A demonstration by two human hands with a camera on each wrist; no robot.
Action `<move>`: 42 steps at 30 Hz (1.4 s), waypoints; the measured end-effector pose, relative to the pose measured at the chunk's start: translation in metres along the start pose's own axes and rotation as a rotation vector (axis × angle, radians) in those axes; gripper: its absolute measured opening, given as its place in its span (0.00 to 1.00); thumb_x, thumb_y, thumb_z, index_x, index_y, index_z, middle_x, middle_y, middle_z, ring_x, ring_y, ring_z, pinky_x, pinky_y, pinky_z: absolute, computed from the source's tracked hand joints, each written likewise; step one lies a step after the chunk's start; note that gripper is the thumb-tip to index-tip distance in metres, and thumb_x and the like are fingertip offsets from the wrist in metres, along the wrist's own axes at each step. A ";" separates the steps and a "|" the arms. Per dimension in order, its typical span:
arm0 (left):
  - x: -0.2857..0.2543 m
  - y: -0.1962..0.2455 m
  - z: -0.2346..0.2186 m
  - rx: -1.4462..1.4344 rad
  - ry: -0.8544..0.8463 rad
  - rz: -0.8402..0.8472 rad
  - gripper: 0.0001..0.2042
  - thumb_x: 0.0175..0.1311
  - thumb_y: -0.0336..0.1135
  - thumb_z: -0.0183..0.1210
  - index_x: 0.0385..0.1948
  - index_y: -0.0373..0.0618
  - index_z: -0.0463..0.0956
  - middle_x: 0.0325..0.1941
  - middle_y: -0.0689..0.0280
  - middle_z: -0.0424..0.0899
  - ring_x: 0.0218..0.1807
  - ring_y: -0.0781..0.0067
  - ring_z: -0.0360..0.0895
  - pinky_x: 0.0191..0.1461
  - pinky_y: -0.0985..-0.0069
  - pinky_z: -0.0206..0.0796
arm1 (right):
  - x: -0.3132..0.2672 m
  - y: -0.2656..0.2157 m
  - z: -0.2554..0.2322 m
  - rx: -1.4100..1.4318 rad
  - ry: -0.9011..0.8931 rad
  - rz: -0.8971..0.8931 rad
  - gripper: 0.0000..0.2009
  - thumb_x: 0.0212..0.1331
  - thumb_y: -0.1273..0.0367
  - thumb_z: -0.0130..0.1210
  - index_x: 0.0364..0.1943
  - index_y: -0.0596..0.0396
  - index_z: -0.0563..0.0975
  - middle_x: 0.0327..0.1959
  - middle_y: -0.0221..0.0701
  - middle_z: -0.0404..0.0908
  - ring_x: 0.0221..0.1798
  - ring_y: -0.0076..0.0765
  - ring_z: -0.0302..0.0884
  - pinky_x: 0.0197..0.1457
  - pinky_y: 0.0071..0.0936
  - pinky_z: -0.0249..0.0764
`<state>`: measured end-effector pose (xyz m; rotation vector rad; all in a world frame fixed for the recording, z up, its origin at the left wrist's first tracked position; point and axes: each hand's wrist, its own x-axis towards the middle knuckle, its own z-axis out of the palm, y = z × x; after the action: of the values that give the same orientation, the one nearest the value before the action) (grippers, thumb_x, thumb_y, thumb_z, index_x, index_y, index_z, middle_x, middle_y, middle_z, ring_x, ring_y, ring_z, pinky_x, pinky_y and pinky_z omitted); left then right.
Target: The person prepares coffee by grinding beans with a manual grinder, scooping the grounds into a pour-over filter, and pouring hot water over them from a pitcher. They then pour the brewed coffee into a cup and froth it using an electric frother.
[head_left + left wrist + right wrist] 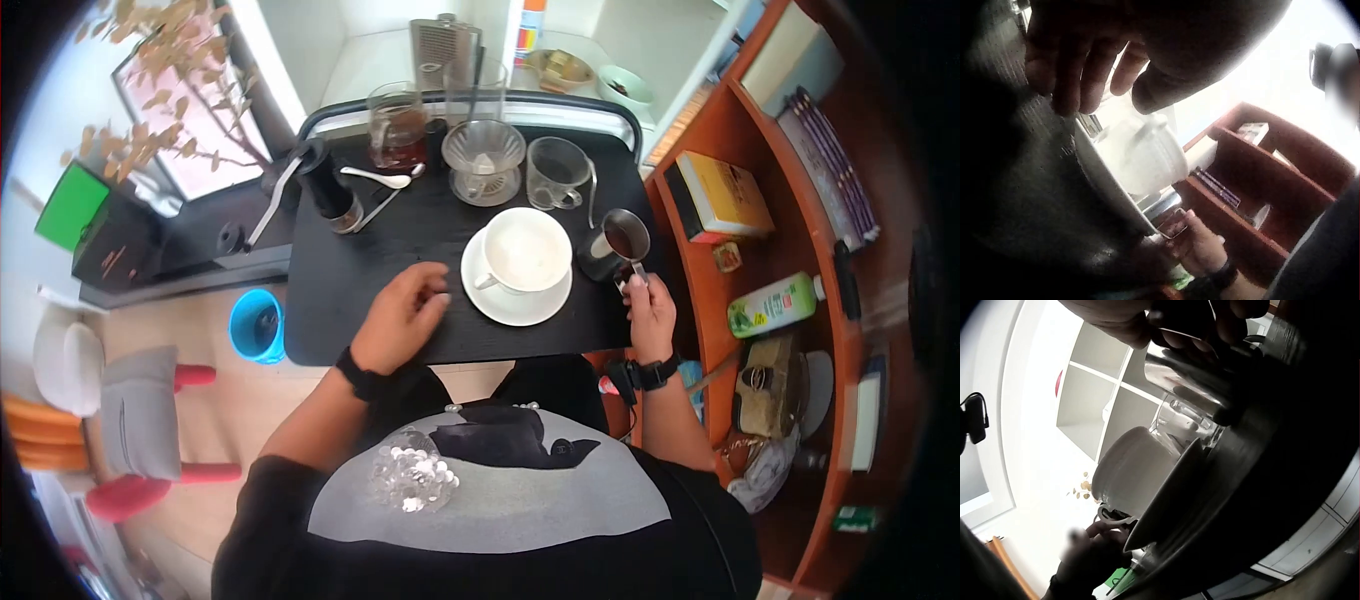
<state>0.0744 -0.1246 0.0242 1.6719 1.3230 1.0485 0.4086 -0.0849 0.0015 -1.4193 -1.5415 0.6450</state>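
A wide white cup (pixel 527 252) stands on a white saucer (pixel 516 310) in the middle of the black table, its handle toward the left; its inside looks pale cream. My right hand (pixel 650 312) pinches the handle of a stainless steel milk pitcher (pixel 614 243) at the table's right edge. In the right wrist view the pitcher's shiny wall (pixel 1188 378) shows below the fingers. Left of the saucer, my left hand (pixel 402 312) hovers low by the table with loosely bent fingers, holding nothing. The left wrist view shows its fingers (pixel 1091 78) near the cup.
Behind the cup are a glass dripper (pixel 484 150) on its stand, a glass mug (pixel 556 172) and a jug of brown liquid (pixel 399 140). A black hand grinder (pixel 328 180) and white spoon (pixel 380 178) lie left. Shelves (pixel 700 265) border the right; a blue bin (pixel 257 326) stands left.
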 end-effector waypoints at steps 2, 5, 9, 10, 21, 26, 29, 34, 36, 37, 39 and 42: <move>-0.005 -0.020 -0.008 -0.095 0.022 -0.011 0.12 0.58 0.26 0.53 0.44 0.39 0.69 0.35 0.67 0.76 0.36 0.80 0.72 0.40 0.82 0.65 | 0.005 -0.005 0.001 0.031 0.010 0.032 0.14 0.62 0.61 0.45 0.26 0.57 0.72 0.24 0.25 0.71 0.25 0.16 0.66 0.23 0.13 0.62; -0.014 -0.040 -0.019 -0.199 0.121 -0.121 0.10 0.60 0.26 0.51 0.43 0.40 0.70 0.36 0.68 0.76 0.36 0.80 0.72 0.43 0.83 0.65 | 0.017 -0.008 0.001 0.005 0.034 0.096 0.15 0.62 0.60 0.45 0.26 0.57 0.72 0.25 0.26 0.72 0.26 0.18 0.68 0.23 0.15 0.64; -0.021 -0.041 -0.026 -0.365 0.166 -0.142 0.07 0.62 0.26 0.49 0.39 0.38 0.71 0.34 0.68 0.76 0.38 0.81 0.72 0.46 0.83 0.63 | 0.041 -0.003 -0.001 -0.008 0.044 0.126 0.15 0.62 0.60 0.45 0.26 0.58 0.72 0.25 0.28 0.73 0.27 0.20 0.71 0.23 0.17 0.67; -0.021 -0.042 -0.026 -0.385 0.171 -0.149 0.06 0.62 0.26 0.49 0.38 0.37 0.71 0.34 0.68 0.75 0.39 0.81 0.72 0.47 0.83 0.63 | 0.047 0.001 0.000 0.015 0.034 0.140 0.16 0.62 0.59 0.45 0.26 0.58 0.72 0.25 0.28 0.73 0.27 0.20 0.72 0.22 0.17 0.68; -0.021 -0.042 -0.027 -0.302 0.164 -0.127 0.04 0.63 0.27 0.48 0.35 0.40 0.71 0.31 0.68 0.74 0.35 0.81 0.70 0.42 0.84 0.62 | 0.113 0.016 0.005 0.153 0.015 0.265 0.19 0.59 0.54 0.47 0.30 0.58 0.74 0.26 0.28 0.74 0.29 0.23 0.71 0.26 0.21 0.71; -0.021 -0.043 -0.026 -0.292 0.184 -0.135 0.04 0.63 0.28 0.49 0.34 0.41 0.71 0.28 0.69 0.74 0.33 0.82 0.69 0.40 0.85 0.60 | 0.135 0.025 0.011 0.163 0.000 0.254 0.21 0.59 0.52 0.45 0.34 0.59 0.74 0.31 0.31 0.75 0.30 0.25 0.73 0.27 0.22 0.72; -0.021 -0.049 -0.027 -0.275 0.179 -0.120 0.04 0.63 0.29 0.49 0.34 0.41 0.71 0.28 0.69 0.74 0.32 0.82 0.68 0.39 0.86 0.60 | 0.142 0.034 0.014 0.249 -0.014 0.231 0.23 0.59 0.51 0.45 0.36 0.60 0.74 0.33 0.32 0.75 0.30 0.25 0.74 0.27 0.22 0.72; -0.019 -0.045 -0.027 -0.265 0.186 -0.124 0.04 0.64 0.29 0.48 0.34 0.41 0.71 0.28 0.69 0.73 0.31 0.83 0.68 0.37 0.86 0.59 | 0.135 0.038 0.006 0.455 -0.069 0.279 0.20 0.61 0.58 0.46 0.51 0.59 0.67 0.43 0.32 0.72 0.34 0.27 0.74 0.34 0.21 0.73; -0.020 -0.044 -0.027 -0.273 0.184 -0.121 0.04 0.64 0.29 0.48 0.34 0.41 0.71 0.28 0.69 0.73 0.31 0.83 0.68 0.37 0.86 0.59 | 0.129 0.041 0.004 0.512 -0.057 0.266 0.22 0.61 0.61 0.48 0.54 0.59 0.64 0.45 0.34 0.71 0.37 0.28 0.73 0.40 0.22 0.72; -0.020 -0.044 -0.027 -0.258 0.187 -0.133 0.04 0.64 0.29 0.48 0.34 0.41 0.71 0.27 0.69 0.73 0.31 0.83 0.67 0.37 0.86 0.59 | 0.126 0.042 0.003 0.513 -0.057 0.267 0.22 0.61 0.61 0.48 0.54 0.59 0.64 0.45 0.34 0.71 0.37 0.28 0.73 0.40 0.22 0.72; -0.019 -0.045 -0.027 -0.243 0.191 -0.143 0.04 0.64 0.29 0.48 0.34 0.41 0.71 0.27 0.70 0.73 0.31 0.83 0.67 0.36 0.87 0.59 | 0.121 0.043 0.000 0.553 -0.063 0.285 0.22 0.60 0.63 0.49 0.55 0.61 0.62 0.45 0.36 0.70 0.40 0.29 0.73 0.44 0.23 0.71; -0.019 -0.045 -0.027 -0.270 0.182 -0.123 0.04 0.64 0.29 0.48 0.34 0.41 0.71 0.27 0.70 0.73 0.31 0.83 0.67 0.36 0.87 0.59 | 0.106 0.037 -0.003 0.577 0.006 0.319 0.23 0.58 0.64 0.51 0.55 0.62 0.63 0.39 0.34 0.72 0.37 0.27 0.73 0.41 0.21 0.72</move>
<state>0.0303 -0.1326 -0.0095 1.3053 1.3137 1.2674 0.4377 0.0236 -0.0005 -1.2134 -1.0055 1.1680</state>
